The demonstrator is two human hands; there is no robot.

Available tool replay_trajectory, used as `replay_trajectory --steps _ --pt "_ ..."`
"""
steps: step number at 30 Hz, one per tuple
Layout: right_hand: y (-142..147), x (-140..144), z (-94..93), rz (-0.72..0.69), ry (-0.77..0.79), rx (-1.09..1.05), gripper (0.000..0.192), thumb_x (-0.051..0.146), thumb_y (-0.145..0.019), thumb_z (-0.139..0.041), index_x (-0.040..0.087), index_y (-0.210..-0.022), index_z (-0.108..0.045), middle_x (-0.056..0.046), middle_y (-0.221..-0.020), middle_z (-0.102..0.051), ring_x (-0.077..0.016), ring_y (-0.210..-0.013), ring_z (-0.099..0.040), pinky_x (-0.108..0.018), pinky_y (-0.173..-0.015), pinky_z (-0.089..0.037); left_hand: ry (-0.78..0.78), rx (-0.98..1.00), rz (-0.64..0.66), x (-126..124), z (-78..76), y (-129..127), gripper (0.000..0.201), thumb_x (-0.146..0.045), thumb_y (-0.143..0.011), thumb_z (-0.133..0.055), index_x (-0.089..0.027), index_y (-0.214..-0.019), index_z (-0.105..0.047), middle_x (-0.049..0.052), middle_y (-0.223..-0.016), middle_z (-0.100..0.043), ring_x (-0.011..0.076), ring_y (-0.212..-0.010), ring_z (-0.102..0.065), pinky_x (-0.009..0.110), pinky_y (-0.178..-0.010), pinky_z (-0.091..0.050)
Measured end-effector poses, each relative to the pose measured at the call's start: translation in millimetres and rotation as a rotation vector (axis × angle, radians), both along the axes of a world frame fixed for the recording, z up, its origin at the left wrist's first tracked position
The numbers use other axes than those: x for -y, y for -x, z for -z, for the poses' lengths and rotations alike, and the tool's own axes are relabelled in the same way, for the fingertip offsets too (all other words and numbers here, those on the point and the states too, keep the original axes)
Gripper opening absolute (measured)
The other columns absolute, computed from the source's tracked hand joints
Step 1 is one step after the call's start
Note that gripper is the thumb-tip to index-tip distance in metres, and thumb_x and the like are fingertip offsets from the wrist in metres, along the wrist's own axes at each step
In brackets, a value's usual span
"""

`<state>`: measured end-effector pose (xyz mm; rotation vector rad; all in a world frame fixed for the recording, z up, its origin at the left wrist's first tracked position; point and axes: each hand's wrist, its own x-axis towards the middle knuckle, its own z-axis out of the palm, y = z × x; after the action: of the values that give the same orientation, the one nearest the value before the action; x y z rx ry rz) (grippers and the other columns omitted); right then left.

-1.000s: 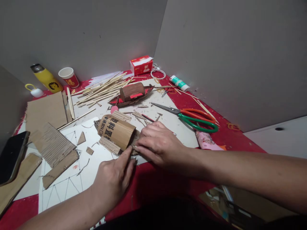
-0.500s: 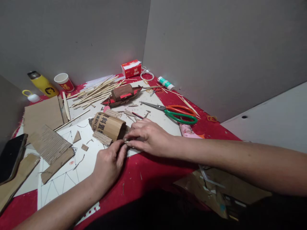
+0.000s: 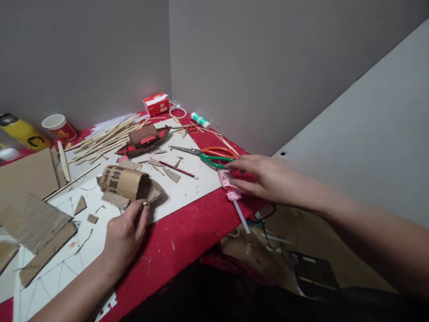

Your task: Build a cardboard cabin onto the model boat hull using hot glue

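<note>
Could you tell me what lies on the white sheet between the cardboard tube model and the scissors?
In the head view, a thin red-tipped stick and small corrugated cardboard scraps lie between the cardboard tube model and the scissors.

A crowded counter (image 3: 187, 232): open red cloth is left only along the near edge, between the left hand (image 3: 125, 232) and the right hand (image 3: 264, 179). The middle is blocked by a cardboard roll (image 3: 124, 182), a red pencil (image 3: 177, 169) and cut scraps, the far side by a heap of wooden sticks (image 3: 103, 136), a model boat (image 3: 144, 138) and scissors (image 3: 208, 156). The back and right are closed off by grey walls (image 3: 234, 67)
</note>
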<state>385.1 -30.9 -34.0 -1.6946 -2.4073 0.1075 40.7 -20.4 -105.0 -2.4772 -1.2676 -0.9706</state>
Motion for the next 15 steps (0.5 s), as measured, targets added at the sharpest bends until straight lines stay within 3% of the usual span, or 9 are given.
replay_trajectory --steps 3,8,11,15 --pt "-17 20 18.2 -0.014 0.064 0.159 0.031 0.031 -0.085 -0.055 0.014 -0.11 -0.061 -0.016 -0.102 -0.068 -0.0289 -0.09 -0.065 -0.039 -0.07 -0.051 -0.059 0.055 0.004 2 -2.7 2 0.013 -0.024 -0.091 -0.058 -0.015 -0.095 -0.067 0.004 -0.077 -0.076 0.0123 -0.051 -0.068 0.019 -0.052 -0.05" --pt "-22 33 41.2 -0.016 0.028 0.17 0.025 0.02 -0.08 -0.051 0.018 -0.105 -0.055 -0.012 -0.094 -0.065 -0.0267 -0.082 -0.064 -0.037 -0.066 -0.049 -0.061 0.235 -0.005 10 -11.9 3 0.009 -0.017 -0.084 -0.067 -0.017 -0.093 -0.07 0.001 -0.077 -0.077 0.0104 -0.058 -0.069 0.018 -0.057 -0.053" --pt "-20 30 47.0 -0.012 0.009 0.184 0.021 0.015 -0.077 -0.049 0.02 -0.097 -0.055 -0.012 -0.089 -0.064 -0.0269 -0.079 -0.063 -0.036 -0.062 -0.047 -0.015 0.31 -0.043 12 -14.1 3 0.007 -0.017 -0.083 -0.068 -0.017 -0.09 -0.07 0.0 -0.075 -0.076 0.009 -0.055 -0.067 0.017 -0.055 -0.052" --pt "-21 31 46.3 0.045 0.065 0.104 0.012 0.019 -0.088 -0.047 0.021 -0.097 -0.055 -0.015 -0.093 -0.065 -0.0234 -0.08 -0.062 -0.035 -0.066 -0.047 0.039 0.341 -0.021 15 -14.2 3 0.007 -0.015 -0.082 -0.068 -0.018 -0.089 -0.07 -0.002 -0.071 -0.073 0.0064 -0.052 -0.061 0.017 -0.053 -0.05"
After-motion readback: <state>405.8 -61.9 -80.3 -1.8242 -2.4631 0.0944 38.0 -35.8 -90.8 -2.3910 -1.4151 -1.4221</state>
